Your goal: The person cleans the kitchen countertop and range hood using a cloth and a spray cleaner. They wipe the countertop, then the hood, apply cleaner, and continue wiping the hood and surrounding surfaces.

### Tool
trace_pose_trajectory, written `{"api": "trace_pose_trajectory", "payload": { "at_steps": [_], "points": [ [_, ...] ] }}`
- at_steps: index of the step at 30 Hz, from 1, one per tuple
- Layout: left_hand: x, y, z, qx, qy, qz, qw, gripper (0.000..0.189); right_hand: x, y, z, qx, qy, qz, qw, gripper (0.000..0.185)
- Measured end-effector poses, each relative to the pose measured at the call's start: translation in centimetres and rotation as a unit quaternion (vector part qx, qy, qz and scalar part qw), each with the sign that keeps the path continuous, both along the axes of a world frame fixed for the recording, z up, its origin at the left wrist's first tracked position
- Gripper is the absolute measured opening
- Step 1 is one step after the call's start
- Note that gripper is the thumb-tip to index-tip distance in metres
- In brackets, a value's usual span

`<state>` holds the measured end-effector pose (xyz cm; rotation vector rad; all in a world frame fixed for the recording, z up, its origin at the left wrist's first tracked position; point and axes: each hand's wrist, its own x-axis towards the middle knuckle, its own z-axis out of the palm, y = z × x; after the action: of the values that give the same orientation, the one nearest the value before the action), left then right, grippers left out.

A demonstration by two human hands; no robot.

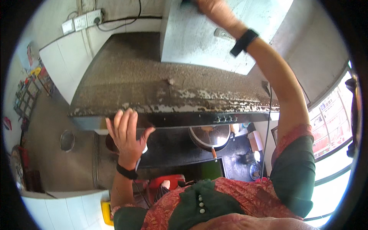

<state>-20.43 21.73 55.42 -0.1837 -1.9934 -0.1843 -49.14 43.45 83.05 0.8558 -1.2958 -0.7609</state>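
A range hood spans the view before me, its top coated with brown grime and its paint flaking along the front lip. My left hand rests against the hood's black front panel, fingertips over the upper edge and thumb spread; it holds nothing. At the top of the view my right hand is up against the white, smudged duct cover of the hood. A dark object is in its fingers, blurred and partly cut off, so its kind is unclear. Both wrists wear black bands.
Below the hood, a lidded pan stands on the dark counter. A cable hangs at the right, near a bright window. Wall sockets are at upper left. A foot shows on a red stool.
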Motion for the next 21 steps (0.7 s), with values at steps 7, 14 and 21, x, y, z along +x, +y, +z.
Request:
{"api": "trace_pose_trajectory", "payload": {
  "at_steps": [7,14,21],
  "points": [
    [1.0,-0.7,-1.7,0.010,0.046,0.024,0.999,0.054,2.6,3.9,-7.7,0.136,-0.633,-0.012,0.762,0.008],
    [5.7,-4.7,-15.8,0.275,-0.064,0.113,0.953,0.044,5.9,11.4,-10.0,0.121,-0.692,-0.121,0.701,0.024],
    [0.4,-1.8,-31.9,0.341,-0.397,0.086,0.848,0.057,6.6,13.5,-11.8,0.097,-0.706,-0.055,0.700,0.035]
  ]
}}
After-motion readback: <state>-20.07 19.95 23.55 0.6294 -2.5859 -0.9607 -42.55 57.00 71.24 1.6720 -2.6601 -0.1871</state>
